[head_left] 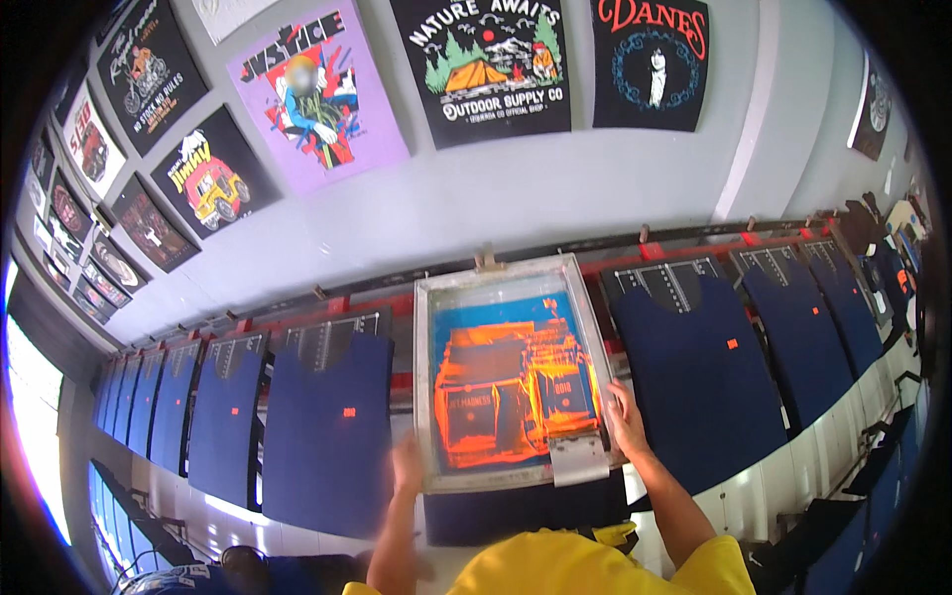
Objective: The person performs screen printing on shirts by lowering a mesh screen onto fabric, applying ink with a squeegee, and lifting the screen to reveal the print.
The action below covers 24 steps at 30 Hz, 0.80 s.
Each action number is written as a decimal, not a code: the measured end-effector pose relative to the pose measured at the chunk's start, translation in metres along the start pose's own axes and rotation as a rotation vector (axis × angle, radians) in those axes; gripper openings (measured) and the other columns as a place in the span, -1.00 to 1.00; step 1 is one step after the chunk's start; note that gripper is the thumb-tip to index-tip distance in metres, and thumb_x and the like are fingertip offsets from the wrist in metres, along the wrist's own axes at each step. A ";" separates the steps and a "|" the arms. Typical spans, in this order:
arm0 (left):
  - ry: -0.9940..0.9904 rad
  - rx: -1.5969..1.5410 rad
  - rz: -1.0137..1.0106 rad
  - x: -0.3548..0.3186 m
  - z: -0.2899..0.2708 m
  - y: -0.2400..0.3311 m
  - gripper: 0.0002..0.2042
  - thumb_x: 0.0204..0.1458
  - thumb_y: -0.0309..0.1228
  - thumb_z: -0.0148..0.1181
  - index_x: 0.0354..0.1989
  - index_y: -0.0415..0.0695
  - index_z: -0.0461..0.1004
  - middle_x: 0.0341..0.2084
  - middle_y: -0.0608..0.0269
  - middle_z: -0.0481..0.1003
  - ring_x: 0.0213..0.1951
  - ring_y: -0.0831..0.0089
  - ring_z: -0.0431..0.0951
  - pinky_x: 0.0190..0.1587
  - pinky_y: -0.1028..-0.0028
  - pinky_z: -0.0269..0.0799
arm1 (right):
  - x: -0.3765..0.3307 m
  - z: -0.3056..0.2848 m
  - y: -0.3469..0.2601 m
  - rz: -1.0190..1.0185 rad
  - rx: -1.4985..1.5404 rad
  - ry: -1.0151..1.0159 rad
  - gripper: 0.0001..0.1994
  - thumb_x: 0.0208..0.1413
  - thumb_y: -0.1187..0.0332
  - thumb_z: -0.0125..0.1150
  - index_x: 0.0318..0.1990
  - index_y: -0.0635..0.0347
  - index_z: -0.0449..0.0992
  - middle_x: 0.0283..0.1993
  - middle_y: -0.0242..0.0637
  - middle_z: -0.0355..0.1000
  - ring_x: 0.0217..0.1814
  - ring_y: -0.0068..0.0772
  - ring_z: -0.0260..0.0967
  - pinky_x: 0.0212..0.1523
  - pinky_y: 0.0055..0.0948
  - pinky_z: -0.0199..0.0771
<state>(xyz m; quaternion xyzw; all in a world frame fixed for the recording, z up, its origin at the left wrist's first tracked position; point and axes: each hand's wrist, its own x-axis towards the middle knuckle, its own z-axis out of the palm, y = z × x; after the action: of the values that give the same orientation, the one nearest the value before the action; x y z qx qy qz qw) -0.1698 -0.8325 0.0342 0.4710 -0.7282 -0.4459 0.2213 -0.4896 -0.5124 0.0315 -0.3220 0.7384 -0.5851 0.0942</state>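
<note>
Head view: the pale-framed blue screen (506, 375) is smeared bright orange.

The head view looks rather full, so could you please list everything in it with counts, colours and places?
Frame: one, greyish, centre
Ink: smears, orange, inside frame
Flat piece: one, pale grey, frame's lower right
Shirts: several, dark blue with orange marks, either side
Boards: several, dark grey with white lines, under shirts
Bars: several, red, behind boards
Prints: over ten, multicoloured, on wall
Wall: one, pale grey, behind
Clutter: uncountable, mixed colours, far right
Top: one, yellow, bottom middle
Left hand: one, bare, blurred, frame's left
Right hand: one, bare, frame's right edge
</note>
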 end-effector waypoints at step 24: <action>-0.424 0.193 0.873 -0.124 0.105 0.156 -0.62 0.10 -0.57 0.03 0.14 -0.23 0.30 -0.02 -0.03 0.49 0.03 0.07 0.50 0.13 0.12 0.26 | -0.038 -0.013 -0.121 -0.426 -0.880 -0.493 -0.59 -0.30 0.43 0.38 -0.16 0.18 0.49 -0.06 -0.34 0.38 0.03 -0.24 0.34 -0.01 -0.18 0.31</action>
<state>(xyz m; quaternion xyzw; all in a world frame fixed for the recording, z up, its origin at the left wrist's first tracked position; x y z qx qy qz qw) -0.2669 -0.6517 0.1275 0.0392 -0.9246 -0.3281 0.1896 -0.4231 -0.4926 0.1382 -0.6010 0.7879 -0.1343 0.0005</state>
